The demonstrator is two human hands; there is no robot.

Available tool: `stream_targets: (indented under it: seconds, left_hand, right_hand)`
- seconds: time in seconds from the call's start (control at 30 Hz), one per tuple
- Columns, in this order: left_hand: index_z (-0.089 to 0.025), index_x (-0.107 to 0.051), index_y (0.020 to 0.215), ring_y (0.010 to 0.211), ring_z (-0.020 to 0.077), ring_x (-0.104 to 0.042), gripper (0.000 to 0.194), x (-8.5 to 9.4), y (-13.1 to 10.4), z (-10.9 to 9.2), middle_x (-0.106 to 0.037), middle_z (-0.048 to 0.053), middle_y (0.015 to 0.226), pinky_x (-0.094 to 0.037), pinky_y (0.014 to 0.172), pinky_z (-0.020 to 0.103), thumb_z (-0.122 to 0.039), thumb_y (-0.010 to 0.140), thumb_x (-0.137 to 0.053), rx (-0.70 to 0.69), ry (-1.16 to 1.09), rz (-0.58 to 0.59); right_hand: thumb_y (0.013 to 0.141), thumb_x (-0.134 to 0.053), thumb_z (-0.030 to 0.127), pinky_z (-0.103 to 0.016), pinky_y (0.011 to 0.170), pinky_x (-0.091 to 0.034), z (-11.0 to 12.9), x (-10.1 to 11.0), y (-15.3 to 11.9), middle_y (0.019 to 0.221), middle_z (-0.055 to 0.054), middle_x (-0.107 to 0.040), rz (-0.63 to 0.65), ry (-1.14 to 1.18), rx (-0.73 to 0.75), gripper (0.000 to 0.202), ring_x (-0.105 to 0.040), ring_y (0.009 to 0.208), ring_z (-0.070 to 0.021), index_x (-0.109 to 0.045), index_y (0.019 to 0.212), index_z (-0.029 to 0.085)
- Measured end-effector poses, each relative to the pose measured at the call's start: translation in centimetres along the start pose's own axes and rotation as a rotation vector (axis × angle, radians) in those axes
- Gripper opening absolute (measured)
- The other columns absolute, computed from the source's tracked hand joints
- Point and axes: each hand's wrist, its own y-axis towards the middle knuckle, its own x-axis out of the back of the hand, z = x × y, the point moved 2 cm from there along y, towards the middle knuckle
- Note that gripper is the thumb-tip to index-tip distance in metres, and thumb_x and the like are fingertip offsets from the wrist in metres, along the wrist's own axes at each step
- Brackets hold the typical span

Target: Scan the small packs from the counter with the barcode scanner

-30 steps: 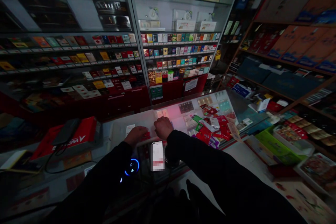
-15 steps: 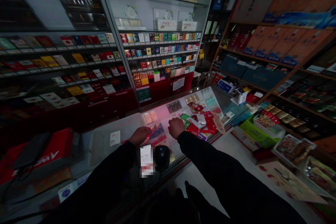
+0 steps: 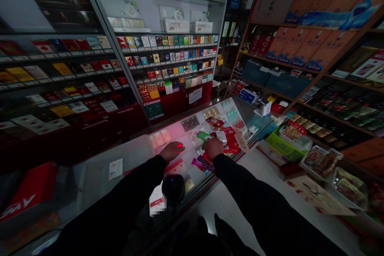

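Observation:
My right hand (image 3: pixel 213 148) is on the near left part of a pile of snack packets (image 3: pixel 231 140) on the glass counter (image 3: pixel 132 148). Its fingers point down and are hidden among the packets. A purple packet (image 3: pixel 203 164) lies just below it, and a green packet (image 3: pixel 203 136) is at its upper left. My left hand (image 3: pixel 172 151) hovers over the counter, fingers stretched to the right, with red light on the fingertips. Below that hand stand a round black device (image 3: pixel 173 189) and a phone (image 3: pixel 156 200) with a lit screen.
Shelves of small boxes (image 3: pixel 168 58) rise behind the counter. A red box (image 3: pixel 30 192) and a white card (image 3: pixel 115 169) are on the left. To the right are a green box (image 3: pixel 283 148), trays of packaged food (image 3: pixel 322 164) and shelves with orange cartons (image 3: pixel 309 50).
My right hand has moved right, onto the packets. My left hand stays beside the black device, its fingers now stretched out. The purple packet shows further left, and the view has shifted right.

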Motion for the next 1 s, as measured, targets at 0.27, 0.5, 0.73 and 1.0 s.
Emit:
stream_targets:
  seconds: [0.27, 0.5, 0.73, 1.0]
  left_hand:
    - [-0.010, -0.062, 0.125, 0.108, 0.0242, -0.067, 0.054, -4.3, 4.7, -1.2, -0.071, 0.015, 0.123, -0.050, 0.091, 0.030, -0.033, 0.076, -0.067, -0.041, 0.027, 0.124]
    - [-0.013, -0.067, 0.116, 0.106, 0.0269, -0.067, 0.048, -5.7, 6.2, -2.2, -0.074, 0.013, 0.113, -0.049, 0.088, 0.032, -0.038, 0.075, -0.068, -0.076, 0.142, 0.110]
    - [-0.017, -0.071, 0.100, 0.098, 0.0271, -0.066, 0.036, -5.6, 6.0, -3.3, -0.075, 0.009, 0.097, -0.047, 0.082, 0.033, -0.040, 0.073, -0.071, -0.094, 0.195, 0.093]
    - [-0.017, -0.071, 0.090, 0.091, 0.0265, -0.065, 0.030, -5.1, 6.0, -3.1, -0.073, 0.007, 0.089, -0.046, 0.079, 0.033, -0.043, 0.074, -0.069, -0.107, 0.209, 0.089]
  right_hand:
    - [0.088, -0.058, 0.037, -0.043, 0.093, -0.042, -3.7, -1.4, 1.5, 0.118, -0.020, -0.067, 0.045, 0.014, -0.158, 0.041, -0.059, 0.115, -0.0322, -0.062, 0.123, 0.015]
    - [0.091, -0.054, 0.042, -0.043, 0.090, -0.043, -5.2, -2.4, 2.5, 0.111, -0.021, -0.069, 0.067, 0.038, -0.200, 0.040, -0.061, 0.112, -0.0338, -0.064, 0.118, 0.014]
    - [0.088, -0.060, 0.049, -0.045, 0.093, -0.042, -5.7, -2.7, 3.0, 0.112, -0.020, -0.070, 0.108, 0.032, -0.211, 0.047, -0.060, 0.115, -0.0345, -0.065, 0.120, 0.015]
    - [0.087, -0.058, 0.055, -0.047, 0.091, -0.041, -5.2, -2.6, 3.2, 0.117, -0.021, -0.067, 0.129, 0.029, -0.250, 0.052, -0.056, 0.117, -0.0373, -0.069, 0.120, 0.017]
